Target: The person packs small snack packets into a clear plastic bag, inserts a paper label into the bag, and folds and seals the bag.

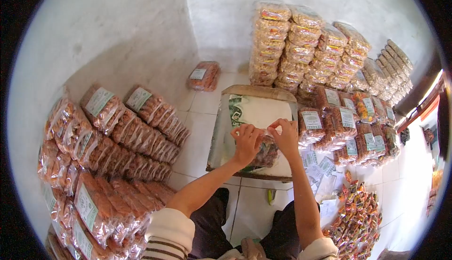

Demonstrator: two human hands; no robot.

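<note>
A clear plastic bag of brown food (266, 154) lies on a low table (216, 140) with a worn pale top. My left hand (247, 142) pinches the left side of the bag's top edge. On the right side of that edge, my right hand (284, 136) pinches the plastic between thumb and fingers. The two hands are a small gap apart, above the bag. A green and white printed sheet (235, 109) shows on the table's upper left part.
Packs of brown snacks (127, 133) are stacked at the left. Tall stacks of yellowish packs (270, 38) stand by the wall, with labelled packs (346, 118) at the right. Loose labels (325, 166), small colourful packets (360, 213) and a green-yellow tool (271, 196) lie on the floor.
</note>
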